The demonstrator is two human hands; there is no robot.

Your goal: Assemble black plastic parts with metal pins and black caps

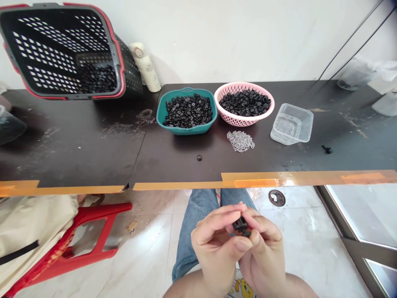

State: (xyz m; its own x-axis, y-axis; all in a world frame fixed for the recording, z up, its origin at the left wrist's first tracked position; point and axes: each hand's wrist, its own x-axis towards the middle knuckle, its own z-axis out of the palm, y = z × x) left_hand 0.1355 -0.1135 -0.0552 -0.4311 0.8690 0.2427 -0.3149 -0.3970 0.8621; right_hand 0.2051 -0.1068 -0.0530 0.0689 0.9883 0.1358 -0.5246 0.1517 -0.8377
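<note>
Below the table edge, over my lap, my left hand [217, 244] and my right hand [263, 252] meet with fingers pinched around a small black plastic part [240, 226]. Both hands grip it together; most of the part is hidden by my fingertips. On the dark table [93, 145] beyond stand a teal basket [161, 118] full of black round pieces and a pink basket [245, 120] full of black caps. A small pile of silver screws [240, 141] lies in front of the pink basket. One loose black piece [199, 157] sits near the table's front edge.
A clear plastic container [291, 124] lies right of the pink basket. A large red-rimmed black crate [65, 51] leans at the back left, next to a white bottle [145, 66]. A red stool [89, 236] stands at left; a floor drain [277, 198] is under the table.
</note>
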